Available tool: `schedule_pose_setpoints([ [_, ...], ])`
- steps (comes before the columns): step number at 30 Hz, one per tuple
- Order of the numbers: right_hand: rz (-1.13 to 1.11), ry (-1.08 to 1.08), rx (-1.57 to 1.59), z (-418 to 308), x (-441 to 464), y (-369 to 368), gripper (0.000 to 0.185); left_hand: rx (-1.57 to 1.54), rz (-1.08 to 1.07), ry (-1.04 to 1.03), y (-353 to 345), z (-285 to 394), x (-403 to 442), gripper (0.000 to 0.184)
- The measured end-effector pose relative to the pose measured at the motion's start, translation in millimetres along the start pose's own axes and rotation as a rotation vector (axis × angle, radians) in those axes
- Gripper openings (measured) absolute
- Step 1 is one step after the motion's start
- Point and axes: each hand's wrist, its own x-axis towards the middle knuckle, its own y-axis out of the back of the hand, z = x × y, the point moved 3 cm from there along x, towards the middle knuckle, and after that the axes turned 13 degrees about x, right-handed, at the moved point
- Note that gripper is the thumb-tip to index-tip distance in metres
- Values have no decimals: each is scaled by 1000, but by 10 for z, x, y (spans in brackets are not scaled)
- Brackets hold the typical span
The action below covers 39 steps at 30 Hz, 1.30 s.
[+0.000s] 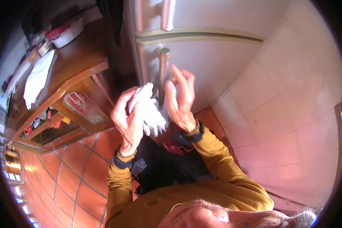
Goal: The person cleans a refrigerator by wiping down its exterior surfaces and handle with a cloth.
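A crumpled white cloth (150,110) with a dark patterned edge at its top is gripped in my left hand (127,117). It hangs in front of the lower refrigerator door (212,68). Beside the door's vertical handle (164,62) is my right hand (183,97), its fingers partly bent and apart, with nothing visible in it. Whether that hand touches the handle, I cannot tell. The cloth lies between my left hand and the lower end of the handle.
At left stands a wooden cabinet (74,64) bearing another white cloth (38,78) and a white basin (69,34) with red things inside. A pale tiled wall (269,121) rises on the right. Terracotta tiles (64,178) cover the floor, and a red shoe-like item (176,148) is below my hands.
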Motion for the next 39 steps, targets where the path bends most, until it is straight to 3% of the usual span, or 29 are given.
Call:
schedule_pose_setpoints([
  [1, 4, 41, -30, -40, -70, 90, 44, -224, -8, 95, -76, -25, -28, 25],
  [4, -156, 5, 261, -274, -249, 281, 65, -337, -190, 97, -370, 81, -212, 40],
  [5, -158, 0, 160, -389, -274, 342, 67, -256, -247, -88, -491, 97, -247, 52],
  [8, -105, -62, 90, -288, -285, 610, 68, -365, -420, -208, -702, 115, -303, 66],
  [11, -65, -244, 132, -128, -413, 868, 52, -261, -617, 22, -738, 120, -290, 52],
  [12, -115, -342, 190, -72, -476, 919, 43, -106, -505, -18, -681, 183, -271, 35],
  [13, -73, -482, 239, 36, -613, 956, 39, 265, -290, -371, -614, 155, -188, 27],
  [14, -21, -559, 222, 60, -631, 1012, 39, 443, -3, -520, -564, 267, -98, 27],
  [15, 27, -641, 209, 91, -640, 1058, 39, 421, 158, -467, -521, 194, -15, 31],
  [17, 148, -797, 306, 116, -521, 1120, 39, 239, 175, -268, -517, 24, 185, 42],
  [19, 113, -605, 195, 146, -274, 1113, 36, 112, 169, -199, -605, -125, 316, 41],
  [22, 7, -70, 48, 65, 282, 972, 29, 108, -14, -137, -805, -196, 374, 32],
  [26, -32, 152, -30, 164, 799, 671, 27, -88, 120, -44, -979, -219, 399, 30],
  [28, -100, 410, -187, 224, 916, 537, 26, -83, 120, -52, -988, -261, 410, 30],
  [34, -119, 467, -205, 206, 902, 153, 26, -136, 122, -59, -982, -359, 414, 25],
  [35, -150, 496, -195, 187, 925, 119, 27, -81, 105, -66, -991, -363, 391, 34],
  [37, -186, 507, -170, 144, 942, 130, 28, -140, 211, -104, -1058, -334, 410, 35],
  [39, -265, 518, -182, 105, 981, 170, 32, -115, 159, -66, -1027, -284, 387, 35],
])
